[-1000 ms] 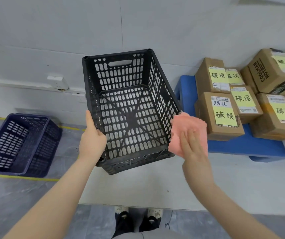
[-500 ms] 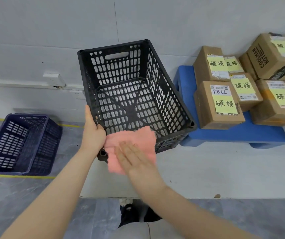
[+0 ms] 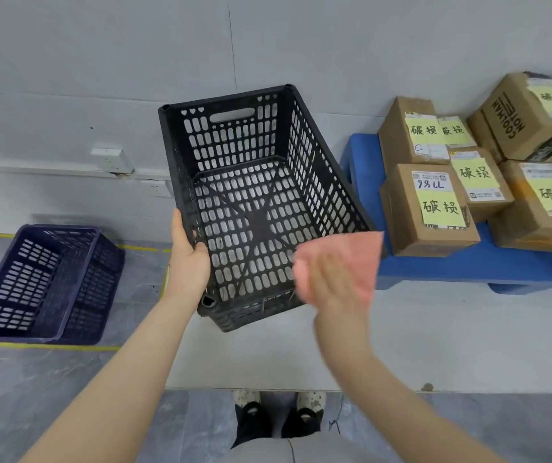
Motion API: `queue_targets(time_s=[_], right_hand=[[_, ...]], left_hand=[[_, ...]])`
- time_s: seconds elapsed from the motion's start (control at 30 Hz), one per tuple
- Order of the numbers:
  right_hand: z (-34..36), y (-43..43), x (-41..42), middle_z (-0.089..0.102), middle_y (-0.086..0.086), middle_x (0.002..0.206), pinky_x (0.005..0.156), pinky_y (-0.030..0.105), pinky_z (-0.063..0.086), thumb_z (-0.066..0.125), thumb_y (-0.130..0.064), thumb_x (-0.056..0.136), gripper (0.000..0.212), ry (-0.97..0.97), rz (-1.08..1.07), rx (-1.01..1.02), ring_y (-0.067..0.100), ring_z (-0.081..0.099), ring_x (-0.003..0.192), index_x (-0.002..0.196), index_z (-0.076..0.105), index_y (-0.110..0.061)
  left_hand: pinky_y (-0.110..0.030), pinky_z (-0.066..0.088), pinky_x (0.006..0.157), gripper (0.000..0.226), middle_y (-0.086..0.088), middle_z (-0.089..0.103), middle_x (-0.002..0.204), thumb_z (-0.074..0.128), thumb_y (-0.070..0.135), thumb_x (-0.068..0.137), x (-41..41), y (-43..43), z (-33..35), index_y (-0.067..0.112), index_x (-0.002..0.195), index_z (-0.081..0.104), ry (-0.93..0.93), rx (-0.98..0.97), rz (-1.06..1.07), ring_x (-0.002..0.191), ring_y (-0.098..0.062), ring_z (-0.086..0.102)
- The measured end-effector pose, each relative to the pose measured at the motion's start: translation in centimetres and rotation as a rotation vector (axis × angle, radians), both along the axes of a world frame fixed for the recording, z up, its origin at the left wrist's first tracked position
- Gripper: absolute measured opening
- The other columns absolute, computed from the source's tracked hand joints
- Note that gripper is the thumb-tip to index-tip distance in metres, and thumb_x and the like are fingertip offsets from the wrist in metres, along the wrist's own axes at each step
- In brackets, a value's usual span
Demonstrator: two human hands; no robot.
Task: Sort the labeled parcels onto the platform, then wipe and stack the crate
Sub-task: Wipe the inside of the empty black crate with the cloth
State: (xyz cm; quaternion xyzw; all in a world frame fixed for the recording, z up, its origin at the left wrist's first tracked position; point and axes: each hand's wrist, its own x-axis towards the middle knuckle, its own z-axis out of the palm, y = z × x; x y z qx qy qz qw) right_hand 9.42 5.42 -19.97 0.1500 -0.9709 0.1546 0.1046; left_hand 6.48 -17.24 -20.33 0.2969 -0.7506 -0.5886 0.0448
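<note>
The left hand (image 3: 188,262) closes its grip on the left rim of the black crate (image 3: 228,135), which is held up, tilted toward the person. The right hand (image 3: 334,289), fingers flat, presses a pink cloth (image 3: 354,252) against the crate's near right corner. Labeled parcels (image 3: 435,208) sit on the blue platform (image 3: 468,265) to the right.
</note>
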Motion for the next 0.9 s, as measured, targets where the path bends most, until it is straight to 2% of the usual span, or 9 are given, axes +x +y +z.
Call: queue_targets(time_s=[0.1, 0.17, 0.27, 0.4, 0.53, 0.6, 0.67, 0.77, 0.9], right_hand=[[-0.8, -5.4, 3.3, 0.060, 0.013, 0.129, 0.103, 0.042, 0.044, 0.032, -0.003, 0.072, 0.060, -0.022, 0.228, 0.049, 0.029, 0.057, 0.121, 0.126, 0.058, -0.004], [-1.0, -8.8, 4.5, 0.059, 0.012, 0.130, 0.103, 0.040, 0.040, 0.034, -0.007, 0.072, 0.059, -0.101, 0.336, 0.067, 0.026, 0.056, 0.122, 0.127, 0.054, -0.003], [-0.2, -9.3, 4.2, 0.062, 0.009, 0.127, 0.108, 0.037, 0.034, 0.035, -0.008, 0.072, 0.057, -0.122, 0.415, 0.025, 0.022, 0.058, 0.120, 0.120, 0.066, -0.007], [0.8, -3.6, 1.8, 0.058, 0.006, 0.133, 0.103, 0.036, 0.044, 0.029, 0.000, 0.065, 0.068, 0.027, 0.582, 0.117, 0.022, 0.057, 0.122, 0.122, 0.065, -0.011], [1.8, 2.4, -1.2, 0.062, 0.003, 0.128, 0.088, 0.024, 0.048, 0.064, 0.016, 0.037, 0.087, 0.023, 0.491, 0.170, 0.019, 0.049, 0.122, 0.119, 0.068, -0.014], [2.6, 5.6, -2.9, 0.063, 0.005, 0.126, 0.075, 0.032, 0.056, 0.064, 0.026, 0.030, 0.095, -0.014, 0.381, 0.167, 0.017, 0.042, 0.121, 0.117, 0.069, -0.012], [2.9, 8.5, -4.9, 0.060, 0.009, 0.129, 0.084, 0.042, 0.056, 0.060, 0.032, 0.032, 0.096, -0.014, 0.326, 0.218, 0.021, 0.040, 0.126, 0.119, 0.067, -0.009], [3.3, 9.9, -6.2, 0.049, 0.005, 0.143, 0.106, 0.056, 0.034, 0.059, 0.028, 0.043, 0.096, -0.069, 0.303, 0.311, 0.026, 0.038, 0.136, 0.130, 0.059, -0.013], [3.1, 8.4, -5.1, 0.056, 0.000, 0.134, 0.078, 0.034, 0.050, 0.058, 0.031, 0.043, 0.092, -0.155, 0.223, 0.160, 0.030, 0.053, 0.119, 0.122, 0.065, -0.016]], left_hand=[[-0.034, 0.033, 0.104, 0.059, 0.020, 0.040, 0.138, 0.034, 0.024, 0.099, -0.2, 0.0, 0.2, 0.049, 0.145, 0.009, 0.023, 0.060, 0.026, 0.121, -0.008, 0.043], [-0.032, 0.032, 0.106, 0.055, 0.023, 0.040, 0.133, 0.032, 0.026, 0.098, -0.4, -0.2, 0.4, 0.045, 0.146, 0.013, 0.055, 0.114, 0.046, 0.119, -0.005, 0.042], [-0.030, 0.037, 0.104, 0.052, 0.014, 0.045, 0.139, 0.028, 0.019, 0.101, -0.3, -0.8, 0.7, 0.040, 0.148, 0.020, 0.078, 0.281, 0.074, 0.121, -0.007, 0.048], [-0.034, 0.051, 0.081, 0.041, 0.017, 0.060, 0.126, 0.032, 0.024, 0.103, 0.7, -1.2, 1.2, 0.051, 0.132, 0.041, -0.013, 0.373, -0.013, 0.112, -0.007, 0.058], [-0.035, 0.053, 0.072, 0.034, 0.019, 0.061, 0.121, 0.035, 0.031, 0.103, 1.1, -1.0, 2.1, 0.056, 0.122, 0.045, -0.083, 0.332, -0.111, 0.107, -0.007, 0.059], [-0.032, 0.052, 0.072, 0.034, 0.017, 0.059, 0.121, 0.034, 0.031, 0.103, 1.0, -1.1, 2.4, 0.053, 0.127, 0.042, -0.084, 0.295, -0.113, 0.105, -0.007, 0.060], [-0.031, 0.053, 0.074, 0.034, 0.017, 0.059, 0.120, 0.033, 0.030, 0.103, 0.9, -1.1, 2.5, 0.052, 0.129, 0.039, -0.087, 0.275, -0.121, 0.103, -0.007, 0.061], [-0.025, 0.052, 0.067, 0.033, 0.023, 0.058, 0.115, 0.032, 0.027, 0.104, 1.0, -0.9, 3.1, 0.053, 0.122, 0.038, -0.071, 0.287, -0.121, 0.096, -0.002, 0.062], [-0.021, 0.052, 0.064, 0.033, 0.023, 0.058, 0.110, 0.032, 0.023, 0.104, 1.4, -1.0, 3.4, 0.051, 0.120, 0.039, -0.057, 0.287, -0.122, 0.094, 0.000, 0.061]])
